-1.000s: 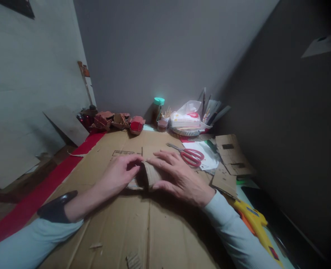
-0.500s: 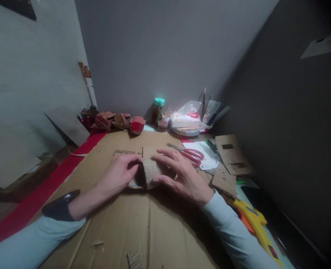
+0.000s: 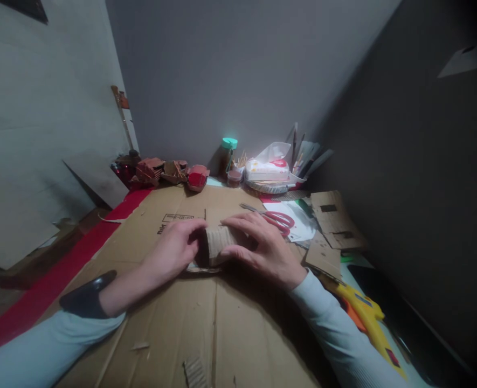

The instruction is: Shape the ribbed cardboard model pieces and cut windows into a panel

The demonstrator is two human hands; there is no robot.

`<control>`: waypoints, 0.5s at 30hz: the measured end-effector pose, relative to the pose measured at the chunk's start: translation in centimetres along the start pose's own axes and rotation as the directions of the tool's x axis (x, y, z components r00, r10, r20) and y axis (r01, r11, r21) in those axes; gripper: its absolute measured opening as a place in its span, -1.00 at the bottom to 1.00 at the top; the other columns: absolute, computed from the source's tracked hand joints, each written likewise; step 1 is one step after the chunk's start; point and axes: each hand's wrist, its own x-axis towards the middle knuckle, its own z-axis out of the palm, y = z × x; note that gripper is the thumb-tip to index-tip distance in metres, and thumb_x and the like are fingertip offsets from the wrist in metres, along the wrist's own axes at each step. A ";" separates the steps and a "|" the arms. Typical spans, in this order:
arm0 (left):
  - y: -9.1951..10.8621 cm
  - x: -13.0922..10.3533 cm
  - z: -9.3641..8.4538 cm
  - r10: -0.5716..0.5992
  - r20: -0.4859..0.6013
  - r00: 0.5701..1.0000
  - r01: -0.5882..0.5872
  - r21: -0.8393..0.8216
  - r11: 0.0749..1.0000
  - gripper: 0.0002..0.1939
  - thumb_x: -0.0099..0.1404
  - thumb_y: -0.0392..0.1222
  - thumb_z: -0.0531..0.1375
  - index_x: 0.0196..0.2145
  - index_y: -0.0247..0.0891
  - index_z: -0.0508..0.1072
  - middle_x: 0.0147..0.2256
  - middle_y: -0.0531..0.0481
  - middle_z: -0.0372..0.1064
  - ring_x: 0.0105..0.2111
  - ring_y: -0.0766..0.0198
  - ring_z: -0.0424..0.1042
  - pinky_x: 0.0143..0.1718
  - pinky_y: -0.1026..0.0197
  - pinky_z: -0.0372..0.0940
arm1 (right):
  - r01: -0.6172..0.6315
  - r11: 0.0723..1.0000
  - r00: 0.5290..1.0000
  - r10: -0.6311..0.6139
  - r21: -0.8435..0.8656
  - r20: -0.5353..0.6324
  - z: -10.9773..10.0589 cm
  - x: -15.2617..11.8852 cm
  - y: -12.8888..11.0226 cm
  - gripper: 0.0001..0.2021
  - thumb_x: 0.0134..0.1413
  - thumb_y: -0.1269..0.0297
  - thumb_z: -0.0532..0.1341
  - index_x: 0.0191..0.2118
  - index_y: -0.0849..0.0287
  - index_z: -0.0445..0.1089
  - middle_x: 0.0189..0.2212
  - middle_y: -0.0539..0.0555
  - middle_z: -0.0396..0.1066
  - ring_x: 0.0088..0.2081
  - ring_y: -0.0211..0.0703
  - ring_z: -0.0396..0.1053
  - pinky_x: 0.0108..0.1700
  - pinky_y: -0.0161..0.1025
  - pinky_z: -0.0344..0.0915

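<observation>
Between my hands stands a small curved piece of corrugated cardboard (image 3: 218,243), its ribbed side facing me. It sits on a flat scrap of cardboard (image 3: 202,269) that partly shows beneath it. My left hand (image 3: 178,242) is closed at the left edge of the ribbed piece, thumb and forefinger near its top corner. My right hand (image 3: 258,242) curls around the right side, with the thumb on the front face and the fingers over the top. Just behind my right hand lie red-handled scissors (image 3: 279,221). The back of the cardboard piece is hidden.
A large cardboard sheet (image 3: 161,334) covers the table. At the right are a yellow glue gun (image 3: 363,312) and cut cardboard pieces (image 3: 335,221). Along the back stand a tissue pack (image 3: 267,170), a jar with a green lid (image 3: 229,144) and reddish cardboard forms (image 3: 198,178).
The ribbed piece has shifted slightly upward in view and looks more upright, with the flat scrap beneath showing more. Both hands keep their hold, and the right fingers are more curled.
</observation>
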 end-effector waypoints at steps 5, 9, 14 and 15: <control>0.6 0.0 -0.1 0.018 0.017 1.000 -0.019 0.051 0.999 -0.78 0.35 -0.07 0.18 -0.18 -0.27 0.46 -0.19 -0.05 0.46 -0.18 0.15 0.46 -0.11 -0.05 0.35 | 0.010 0.999 1.000 -0.009 -0.034 0.024 0.2 -0.2 0.5 -0.59 0.12 0.14 0.33 0.05 0.17 0.37 -0.04 0.17 0.42 -0.03 -0.02 0.32 0.01 -0.06 0.30; 0.6 0.1 0.0 0.001 0.024 1.000 -0.002 0.064 0.998 -0.78 0.34 -0.05 0.18 -0.25 -0.28 0.46 -0.26 -0.02 0.46 -0.24 0.17 0.46 -0.14 -0.02 0.35 | 0.015 0.996 0.993 -0.004 -0.092 0.120 0.4 -0.6 0.5 -0.56 0.19 0.06 0.25 0.12 0.12 0.32 0.02 0.16 0.39 0.00 0.04 0.27 0.04 0.01 0.26; 0.2 0.3 0.0 -0.015 0.026 1.000 0.015 0.002 1.000 -0.79 0.35 -0.09 0.17 -0.16 -0.27 0.47 -0.20 -0.04 0.47 -0.17 0.14 0.45 -0.06 -0.08 0.32 | -0.011 0.988 0.984 0.038 -0.153 0.174 0.3 -0.8 0.0 -0.53 0.24 0.01 0.18 0.17 0.09 0.26 0.06 0.16 0.36 0.02 0.08 0.21 0.07 0.07 0.23; 0.1 0.4 0.0 -0.019 0.029 0.999 0.019 -0.016 1.000 -0.79 0.36 -0.11 0.17 -0.14 -0.27 0.47 -0.19 -0.05 0.48 -0.15 0.13 0.45 -0.04 -0.09 0.30 | -0.017 0.987 0.983 0.045 -0.159 0.176 0.3 -0.8 -0.1 -0.55 0.26 0.02 0.16 0.18 0.09 0.25 0.06 0.16 0.35 0.01 0.08 0.21 0.07 0.08 0.23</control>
